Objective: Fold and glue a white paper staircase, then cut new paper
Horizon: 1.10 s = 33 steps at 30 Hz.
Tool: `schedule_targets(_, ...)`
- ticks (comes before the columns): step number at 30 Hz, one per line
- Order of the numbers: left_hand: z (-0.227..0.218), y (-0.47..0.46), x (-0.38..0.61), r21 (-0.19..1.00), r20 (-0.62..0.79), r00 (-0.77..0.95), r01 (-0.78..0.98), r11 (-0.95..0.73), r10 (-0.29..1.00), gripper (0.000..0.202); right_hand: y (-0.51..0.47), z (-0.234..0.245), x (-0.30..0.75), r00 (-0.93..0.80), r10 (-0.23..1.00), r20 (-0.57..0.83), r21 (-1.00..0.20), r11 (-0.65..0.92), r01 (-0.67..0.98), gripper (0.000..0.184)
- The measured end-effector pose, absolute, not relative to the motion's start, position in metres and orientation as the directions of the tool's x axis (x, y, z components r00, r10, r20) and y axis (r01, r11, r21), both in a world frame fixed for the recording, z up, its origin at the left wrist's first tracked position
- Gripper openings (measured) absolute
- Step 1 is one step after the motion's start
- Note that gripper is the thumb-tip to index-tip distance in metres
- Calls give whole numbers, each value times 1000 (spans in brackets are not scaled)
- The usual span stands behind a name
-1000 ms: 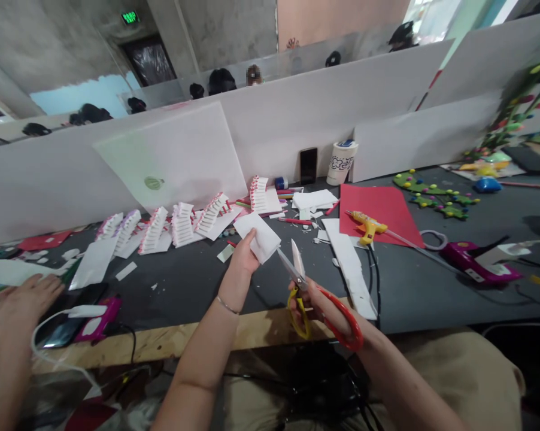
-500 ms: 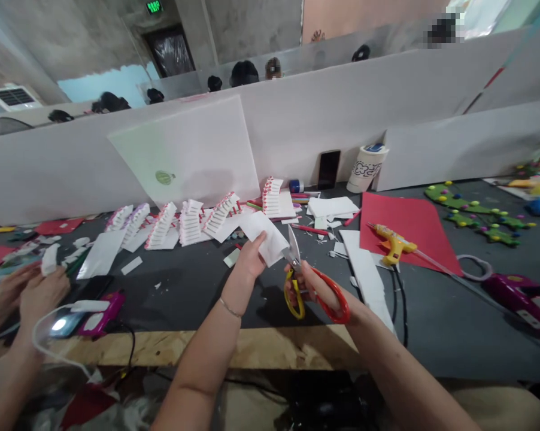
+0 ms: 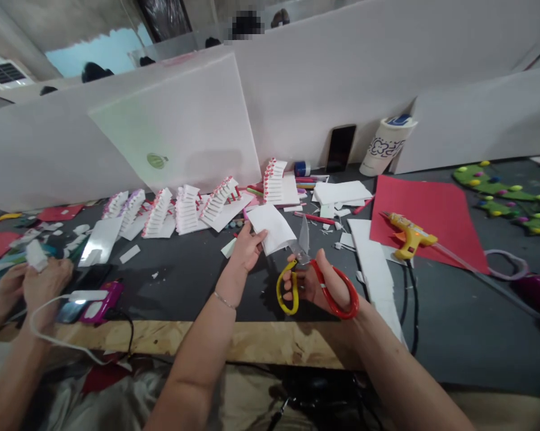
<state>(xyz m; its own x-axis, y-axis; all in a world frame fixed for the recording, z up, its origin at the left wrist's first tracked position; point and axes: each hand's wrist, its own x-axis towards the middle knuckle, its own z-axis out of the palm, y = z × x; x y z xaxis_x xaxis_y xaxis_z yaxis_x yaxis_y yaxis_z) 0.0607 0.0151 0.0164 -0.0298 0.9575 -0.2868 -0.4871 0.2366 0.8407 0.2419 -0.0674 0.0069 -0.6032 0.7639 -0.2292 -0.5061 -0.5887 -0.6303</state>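
Note:
My left hand (image 3: 248, 244) pinches the near left edge of a small white sheet (image 3: 272, 228), held just above the dark tabletop. In my right hand (image 3: 315, 284) is a pair of scissors (image 3: 303, 251) with one red and one yellow handle loop. The loops are spread and the blades stand apart at the sheet's right corner. Behind the sheet, a white stair-like paper piece with red tips (image 3: 274, 179) stands among coloured pens. Several similar pieces (image 3: 187, 209) lie in a row to the left.
A yellow glue gun (image 3: 409, 233) rests on red sheet (image 3: 436, 209) at right, its cable trailing forward. A paper cup (image 3: 387, 146) and a phone (image 3: 340, 148) stand against the partition. At left, another person's hands (image 3: 48, 281) hold something white beside a purple glue gun (image 3: 102, 302).
The scissors' handles have spread wider and the blades have opened. The white sheet lies flatter, its face turned more upward. The head view has tilted down.

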Motion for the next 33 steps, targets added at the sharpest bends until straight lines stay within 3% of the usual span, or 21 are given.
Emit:
schedule_targets(4, 18, 16, 63, 806, -310, -33, -539, 244, 950, 45, -66, 7, 239, -602, 767, -223, -636, -582, -507, 75)
schedule_targets(8, 18, 15, 70, 710, -435, 33, -602, 365, 900, 28, -67, 0, 235, -543, 805, -238, -676, -539, -502, 69)
schedule_targets(12, 15, 11, 73, 657, -514, 88, -600, 457, 853, 29, -67, -4, 234, -514, 822, -247, -698, -519, -494, 66)
schedule_targets(16, 11, 11, 72, 672, -475, 139, -580, 460, 869, 19, -68, -4, 234, -494, 834, -246, -708, -502, -497, 62)
schedule_targets(22, 10, 16, 58, 736, -394, 53, -580, 349, 918, 38, -68, 1, 238, -537, 805, -253, -713, -530, -459, 66)
schedule_targets(27, 7, 15, 57, 829, -281, 101, -475, 295, 954, 41, -69, -3, 236, -524, 806, -276, -714, -537, -450, 67)
schedule_targets(33, 9, 12, 64, 822, -273, 59, -505, 264, 960, 49, -68, -2, 238, -454, 847, -277, -737, -491, -465, 66)
